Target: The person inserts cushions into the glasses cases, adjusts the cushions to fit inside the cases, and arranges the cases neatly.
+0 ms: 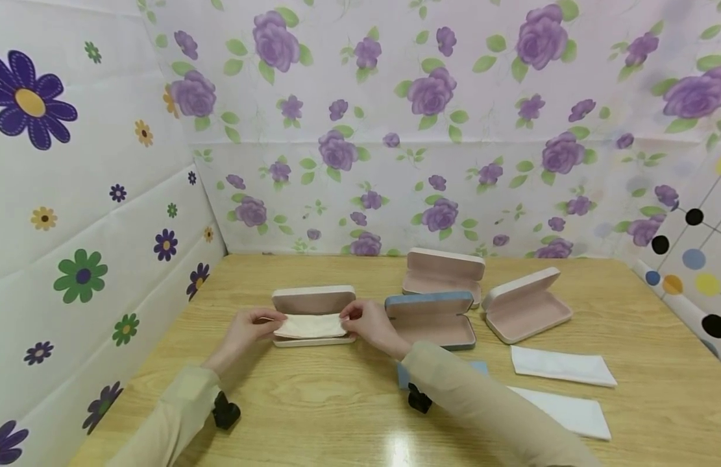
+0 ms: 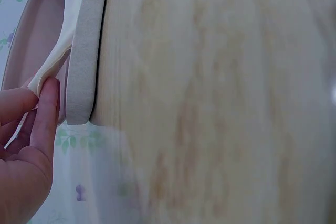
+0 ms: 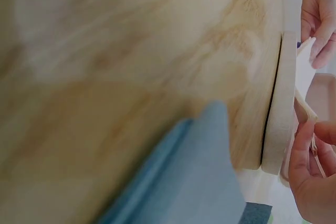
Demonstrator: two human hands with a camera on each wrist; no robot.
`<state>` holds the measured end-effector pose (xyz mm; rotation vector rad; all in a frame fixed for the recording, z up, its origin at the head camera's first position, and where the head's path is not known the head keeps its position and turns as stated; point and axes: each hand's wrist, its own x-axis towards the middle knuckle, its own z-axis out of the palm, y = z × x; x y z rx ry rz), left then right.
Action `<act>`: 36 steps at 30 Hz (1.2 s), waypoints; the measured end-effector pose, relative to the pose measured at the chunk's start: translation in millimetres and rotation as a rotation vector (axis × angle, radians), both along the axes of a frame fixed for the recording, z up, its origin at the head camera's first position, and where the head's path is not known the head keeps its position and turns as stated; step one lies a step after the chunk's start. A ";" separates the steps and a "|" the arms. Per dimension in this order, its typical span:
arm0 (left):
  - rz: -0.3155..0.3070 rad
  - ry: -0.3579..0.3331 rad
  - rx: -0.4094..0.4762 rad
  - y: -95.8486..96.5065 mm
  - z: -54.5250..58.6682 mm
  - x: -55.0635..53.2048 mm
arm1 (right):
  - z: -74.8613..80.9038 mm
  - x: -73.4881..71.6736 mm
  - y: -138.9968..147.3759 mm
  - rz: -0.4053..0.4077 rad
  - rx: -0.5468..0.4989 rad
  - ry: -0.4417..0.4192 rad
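Note:
A folded cream cloth [image 1: 311,326] is stretched between both hands over an open glasses case [image 1: 313,290] with a pale shell and pink lining. My left hand [image 1: 254,327] pinches the cloth's left end between thumb and fingers. At the opposite end, my right hand [image 1: 372,323] pinches the other corner. In the left wrist view, the cloth [image 2: 62,38] runs along the case's front wall [image 2: 86,51], and the left fingers [image 2: 46,114] grip its edge. The right wrist view has the right fingers [image 3: 302,150] holding the cloth close over the case's rim.
A blue open glasses case [image 1: 433,299] stands just right of my right hand. Behind it are a pale open case [image 1: 444,263] and, further right, another [image 1: 529,314]. A blue cloth [image 1: 477,368] lies partly under the right forearm. Two white cloths [image 1: 561,366] lie at the right.

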<state>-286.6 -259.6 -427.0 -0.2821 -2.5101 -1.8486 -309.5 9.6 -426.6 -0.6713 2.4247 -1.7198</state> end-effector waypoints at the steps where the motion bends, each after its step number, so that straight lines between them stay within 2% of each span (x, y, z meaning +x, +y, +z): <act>1: 0.010 -0.002 -0.015 0.3 -0.4 0.2 | -0.5 -0.3 0.2 -0.004 0.005 0.007; 5: 0.031 0.005 -0.069 1.4 -2.7 -0.7 | -1.6 -1.2 0.9 -0.032 0.053 0.041; 11: 0.068 0.071 -0.257 6.0 -1.0 -5.1 | -2.5 -3.8 0.0 -0.093 0.107 0.043; 15: 0.078 0.106 -0.349 8.6 -0.4 -7.0 | -3.1 -4.9 -0.6 -0.098 0.121 0.042; 29: 0.024 0.177 -0.432 9.4 1.9 -8.3 | -1.9 -1.9 -2.8 -0.115 0.167 0.064; 36: -0.012 0.216 -0.455 10.7 3.4 -8.8 | -0.8 -1.5 -3.8 -0.091 0.185 0.045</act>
